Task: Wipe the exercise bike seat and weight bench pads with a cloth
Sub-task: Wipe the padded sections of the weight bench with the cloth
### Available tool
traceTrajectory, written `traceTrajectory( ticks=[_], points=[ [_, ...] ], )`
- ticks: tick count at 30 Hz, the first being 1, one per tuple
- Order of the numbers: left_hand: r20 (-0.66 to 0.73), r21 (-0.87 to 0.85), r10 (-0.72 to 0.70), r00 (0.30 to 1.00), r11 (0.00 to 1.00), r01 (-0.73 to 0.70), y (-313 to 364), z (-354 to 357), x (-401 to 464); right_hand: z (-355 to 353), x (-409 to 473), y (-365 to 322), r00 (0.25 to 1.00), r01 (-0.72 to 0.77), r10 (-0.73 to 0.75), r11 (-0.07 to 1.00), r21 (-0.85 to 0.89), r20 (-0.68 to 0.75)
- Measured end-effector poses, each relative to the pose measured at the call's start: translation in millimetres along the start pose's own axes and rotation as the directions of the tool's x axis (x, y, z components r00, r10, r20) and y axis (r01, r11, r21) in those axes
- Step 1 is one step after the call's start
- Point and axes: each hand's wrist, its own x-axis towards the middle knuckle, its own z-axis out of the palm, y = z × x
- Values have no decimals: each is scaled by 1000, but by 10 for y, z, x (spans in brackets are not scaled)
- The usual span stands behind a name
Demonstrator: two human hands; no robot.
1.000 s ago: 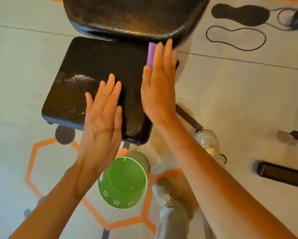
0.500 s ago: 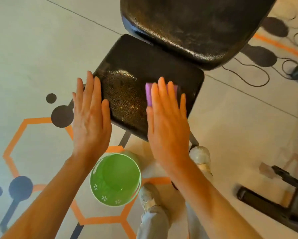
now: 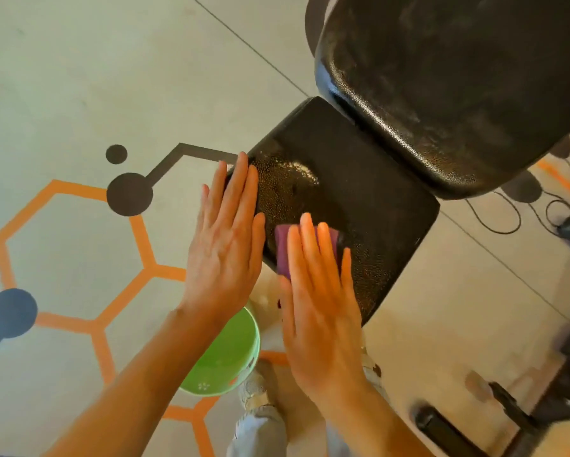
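The weight bench's black seat pad [image 3: 359, 199] sits in the middle of the view, with a wet sheen near its left corner. Its larger black back pad [image 3: 442, 87] rises at the upper right. My right hand [image 3: 319, 291] lies flat, fingers straight, pressing a purple cloth [image 3: 282, 245] onto the seat pad's near edge; only the cloth's top left part shows. My left hand [image 3: 225, 239] is flat with straight fingers at the pad's left corner, fingertips over its edge, holding nothing.
A green bucket [image 3: 224, 364] stands on the floor under my wrists. My shoes [image 3: 253, 390] are beside it. Black bench frame parts [image 3: 475, 423] lie at the lower right, cables [image 3: 508, 219] at the right. The floor carries orange hexagon lines [image 3: 79, 192].
My right hand has slid the cloth from the pad's far right corner toward its near edge. My left hand has shifted off the pad's top to its left corner. The view has swung leftward.
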Motion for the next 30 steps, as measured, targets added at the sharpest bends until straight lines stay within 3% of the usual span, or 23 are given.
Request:
traceTrajectory(
  ticks=[2,5,7,11,13,17,19,21,23,25,27,30],
  points=[
    [8,4,-13,1000,1000,13,12,-6,4,-42,412,250,1000,5,-5,999,32,9],
    [10,9,-19,1000,1000,19,20,-7,11,-147,1338,597,978,-193,191,981,-21,-83],
    [7,-3,-20,1000,1000,20,33,-6,12,-113,1376,550,965,-242,241,970,5,-101],
    [4,-37,-34,999,999,34,39,-22,12,-96,277,78,999,23,-23,1000,-5,40],
    [13,-41,-35,999,999,35,39,-26,16,-96,310,187,990,130,-128,991,-41,53],
    [15,-17,-37,999,999,37,18,-11,17,-151,1466,498,993,-114,112,992,-56,-41],
    [19,-21,-36,999,999,37,15,-3,13,-96,1511,392,975,-213,209,976,-45,-80],
    [20,-36,-37,999,999,38,4,-4,7,-9,1042,113,990,-136,135,990,-24,-29],
    [26,-42,-24,999,999,25,-7,-17,4,-19,543,-42,999,39,-38,997,-60,28],
    [29,-48,-18,999,999,19,-26,-20,-5,-37,612,114,987,149,-144,986,-73,67],
    [6,-46,-44,999,998,44,-47,-24,-33,-90,1127,361,997,58,-53,992,-112,47],
    [-30,-72,-88,996,994,86,-20,-4,-66,-101,1599,439,976,-204,195,973,-106,-93]
  ],
)
